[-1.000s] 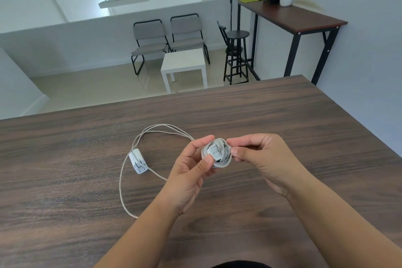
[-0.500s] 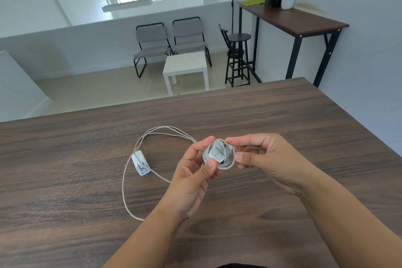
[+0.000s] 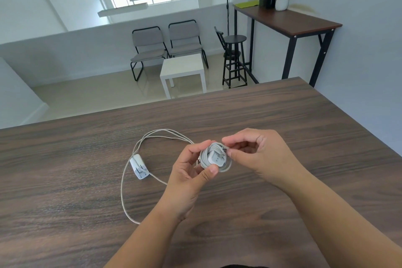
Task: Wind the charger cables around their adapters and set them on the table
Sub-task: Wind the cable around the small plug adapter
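Note:
A white charger adapter with its cable coiled around it [image 3: 215, 157] is held above the dark wooden table [image 3: 282, 119]. My left hand [image 3: 191, 172] grips this wound bundle between thumb and fingers from the left. My right hand [image 3: 258, 154] pinches the cable's end at the bundle's upper right edge. A second white adapter [image 3: 139, 169] lies on the table to the left, prongs facing me. Its loose cable [image 3: 130, 180] loops over the tabletop behind and in front of it.
Beyond the table's far edge the floor drops to a white side table [image 3: 182, 69], two grey chairs [image 3: 165, 45] and a black stool [image 3: 235, 59]. A tall desk [image 3: 289, 22] with a vase and a dark bottle stands at the back right.
My right hand's fingers have lifted to the bundle's upper right and now pinch the cable end there. My left hand keeps its hold on the bundle, which has turned slightly.

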